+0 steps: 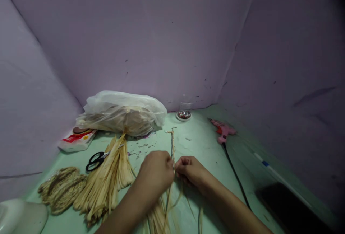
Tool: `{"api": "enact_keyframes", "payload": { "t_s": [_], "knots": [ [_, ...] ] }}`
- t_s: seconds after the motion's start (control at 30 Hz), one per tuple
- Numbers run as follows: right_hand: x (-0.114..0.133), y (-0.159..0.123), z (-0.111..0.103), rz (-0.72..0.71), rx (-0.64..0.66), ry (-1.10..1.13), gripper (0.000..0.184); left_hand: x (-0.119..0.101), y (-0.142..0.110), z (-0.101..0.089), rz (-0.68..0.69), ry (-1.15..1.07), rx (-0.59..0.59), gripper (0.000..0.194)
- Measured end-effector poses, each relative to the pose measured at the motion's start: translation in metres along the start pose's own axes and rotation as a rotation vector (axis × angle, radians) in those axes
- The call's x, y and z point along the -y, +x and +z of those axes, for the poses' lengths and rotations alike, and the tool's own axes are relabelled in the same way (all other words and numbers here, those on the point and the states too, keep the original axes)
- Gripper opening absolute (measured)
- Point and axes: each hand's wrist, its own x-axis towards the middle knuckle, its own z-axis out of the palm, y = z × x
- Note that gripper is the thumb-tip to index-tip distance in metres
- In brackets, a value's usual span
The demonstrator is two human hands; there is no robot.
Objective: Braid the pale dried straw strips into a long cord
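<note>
A thin braid of pale dried plant strips (173,147) runs away from me along the green tabletop, its far end lying flat. At its near end my left hand (157,167) is closed, fingers pinched around the strips. Close beside it, almost touching, my right hand (192,170) pinches the strips from the right. Loose strips (175,203) trail down from between both hands towards me. My left hand hides part of the braid, and the exact strips in each pinch are too small to tell apart.
Left lie a fanned bundle of dried strips (107,180), black-handled scissors (94,162), coiled braided cord (63,189) and a white plastic bag (121,112). Behind stands a small clear container (184,113). Right are a pink glue gun (223,130), its black cord (237,176) and a dark flat object (288,207).
</note>
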Motion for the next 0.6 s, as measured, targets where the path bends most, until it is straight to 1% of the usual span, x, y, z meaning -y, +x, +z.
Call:
{"api": "enact_keyframes", "payload": {
  "t_s": [0.03,0.07,0.1,0.13,0.17,0.2,0.27,0.33,0.37,0.5,0.6],
  "knots": [
    [0.001,-0.001,0.0,-0.001,0.015,-0.003,0.007,0.003,0.005,-0.001,-0.07,-0.113,-0.021,0.023],
    [0.002,-0.001,0.0,-0.009,0.025,-0.002,0.007,0.004,0.01,0.001,-0.154,-0.253,0.028,0.032],
    [0.002,-0.001,-0.001,-0.02,0.034,0.0,0.006,0.006,0.014,0.005,-0.262,-0.392,0.129,0.04],
    [0.002,-0.001,-0.001,-0.028,0.042,-0.001,0.006,0.007,0.017,0.01,-0.342,-0.521,0.24,0.046],
    [0.002,-0.001,-0.002,-0.033,0.047,-0.001,0.005,0.007,0.019,0.017,-0.376,-0.647,0.282,0.047],
    [0.002,-0.001,-0.003,-0.035,0.052,-0.004,0.004,0.008,0.021,0.023,-0.379,-0.757,0.322,0.042],
    [0.002,0.0,-0.005,-0.031,0.064,-0.022,0.002,0.01,0.024,0.03,-0.356,-0.875,0.395,0.023],
    [0.002,0.0,-0.007,-0.032,0.074,-0.049,0.003,0.014,0.026,0.032,-0.331,-0.898,0.44,0.006],
    [0.002,0.0,-0.008,-0.038,0.082,-0.064,0.004,0.016,0.027,0.032,-0.324,-0.894,0.443,0.004],
    [-0.004,0.004,-0.013,-0.088,0.105,-0.159,0.007,0.021,0.031,0.03,-0.282,-0.83,0.38,0.005],
    [-0.008,0.005,-0.016,-0.171,0.04,-0.337,0.006,0.021,0.031,0.032,-0.252,-0.742,0.329,0.007]
  ]
}}
